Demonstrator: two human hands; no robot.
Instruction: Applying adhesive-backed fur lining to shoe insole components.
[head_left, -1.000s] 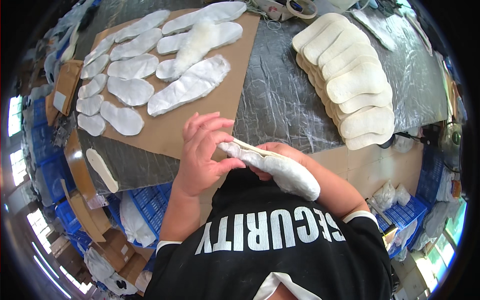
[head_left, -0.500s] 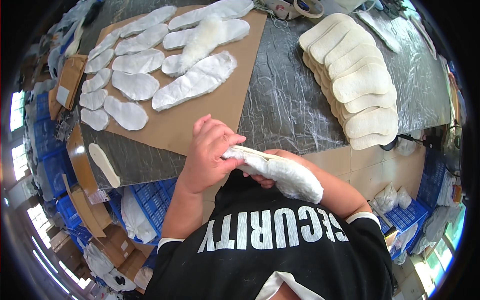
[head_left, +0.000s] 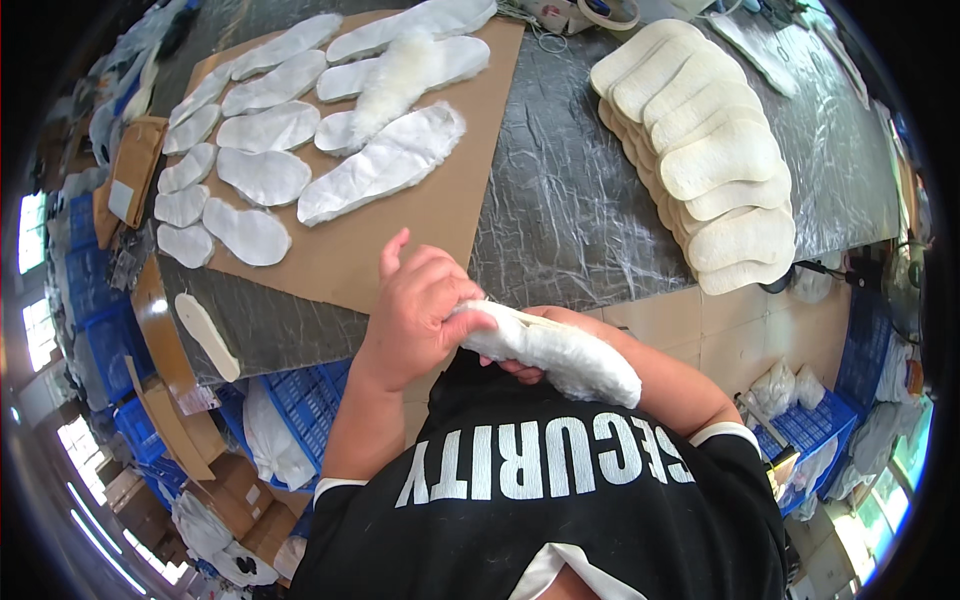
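Note:
A white fluffy insole (head_left: 575, 357) with a cream-coloured layer along its upper edge is held in front of my chest, turned on its side. My left hand (head_left: 425, 318) pinches its left end between thumb and bent fingers, with one finger raised. From beneath, my right hand (head_left: 518, 371) grips the insole; only some fingertips show, and the insole hides the rest. Beyond my hands, several white insoles (head_left: 263, 177) lie in rows on a brown cardboard sheet (head_left: 350, 262). A furry cream piece (head_left: 398, 85) rests across some of them.
To the right on the dark table (head_left: 560, 180) is an overlapping stack of cream insole pieces (head_left: 722, 165). A single pale insole (head_left: 207, 335) lies at the table's left corner. Blue crates (head_left: 300, 405) stand below the table edge, and a tape roll (head_left: 612, 12) sits at the back.
My left thumb has slid further onto the insole's end, and the left fingers have curled in with one lifted. The insole has shifted only slightly in my hands.

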